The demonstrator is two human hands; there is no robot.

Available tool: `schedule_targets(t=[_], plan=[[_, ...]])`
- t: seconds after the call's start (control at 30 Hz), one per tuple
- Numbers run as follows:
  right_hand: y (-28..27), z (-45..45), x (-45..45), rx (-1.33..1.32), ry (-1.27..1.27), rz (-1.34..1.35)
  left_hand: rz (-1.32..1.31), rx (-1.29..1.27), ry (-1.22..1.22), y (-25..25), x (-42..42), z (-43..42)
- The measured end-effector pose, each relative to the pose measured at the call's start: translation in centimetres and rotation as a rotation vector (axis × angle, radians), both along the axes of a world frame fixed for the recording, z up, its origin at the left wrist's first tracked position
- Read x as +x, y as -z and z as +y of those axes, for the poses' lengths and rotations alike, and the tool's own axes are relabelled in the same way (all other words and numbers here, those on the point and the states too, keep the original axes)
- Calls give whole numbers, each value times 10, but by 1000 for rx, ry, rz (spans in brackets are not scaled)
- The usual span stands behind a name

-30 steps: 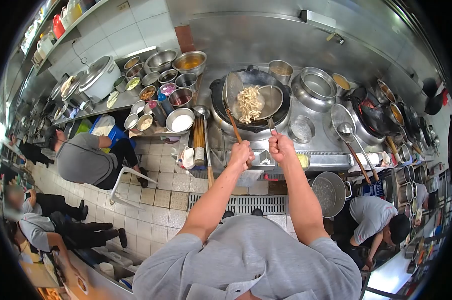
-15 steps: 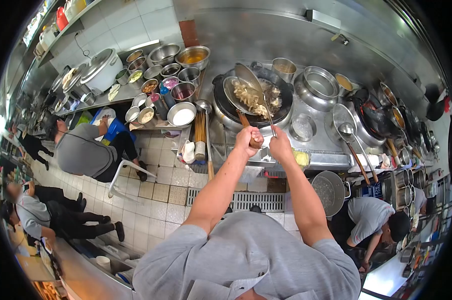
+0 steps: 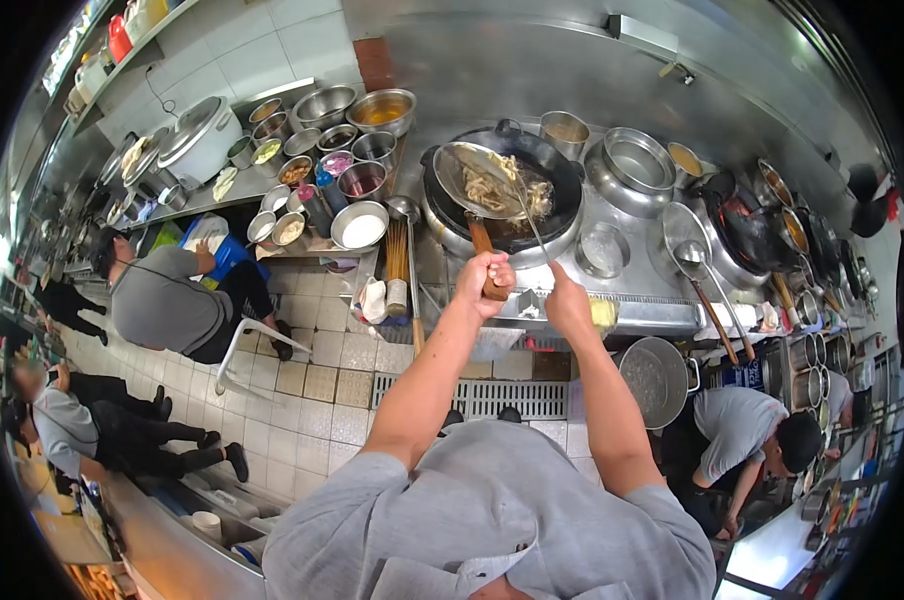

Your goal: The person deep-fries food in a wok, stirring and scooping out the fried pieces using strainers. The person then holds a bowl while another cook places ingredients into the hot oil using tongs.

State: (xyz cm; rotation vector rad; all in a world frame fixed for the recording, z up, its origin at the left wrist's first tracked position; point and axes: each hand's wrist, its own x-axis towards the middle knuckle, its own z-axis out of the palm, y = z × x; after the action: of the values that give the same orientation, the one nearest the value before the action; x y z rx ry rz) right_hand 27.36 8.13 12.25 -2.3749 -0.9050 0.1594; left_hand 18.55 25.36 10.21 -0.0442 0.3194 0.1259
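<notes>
My left hand is wrapped round the wooden handle of a wide round strainer, which is over the left part of a black wok. Pale strips of food lie in the strainer, and more food shows at its right edge over the wok. My right hand is closed on the thin metal handle of a second utensil. That utensil's head overlaps the strainer and is hard to make out.
Bowls of ingredients stand left of the wok. A ladle lies beside bundled sticks. To the right are a metal pot and a second wok. One person bends at lower right; others are at left.
Since a second ago, the strainer has shifted left and tilted differently, with the right-hand utensil crossing over it. The food has moved from one utensil towards the other, and my right hand has come slightly lower.
</notes>
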Motion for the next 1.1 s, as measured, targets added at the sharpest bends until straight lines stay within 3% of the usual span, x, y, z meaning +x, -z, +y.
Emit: schedule_targets(t=[0.1,0.23,0.37,0.5,0.6,0.87,1.1], plan=[[0,11,19,160,-3,-87,8,45,-16,7,-6,0],[-44,-5,-2,162,16,-12,-7,57,19,16,-17,6],[13,6,4,-83,30,42,93,133,-8,-2,-19,5],[19,-13,22,149,16,26,152,362,-9,19,-26,16],[-16,-25,-2,123,34,61,206,345,-31,13,-29,15],[48,-5,13,242,41,123,343,607,-61,9,-23,24],[13,-48,34,288,147,116,484,927,-107,-6,-23,37]])
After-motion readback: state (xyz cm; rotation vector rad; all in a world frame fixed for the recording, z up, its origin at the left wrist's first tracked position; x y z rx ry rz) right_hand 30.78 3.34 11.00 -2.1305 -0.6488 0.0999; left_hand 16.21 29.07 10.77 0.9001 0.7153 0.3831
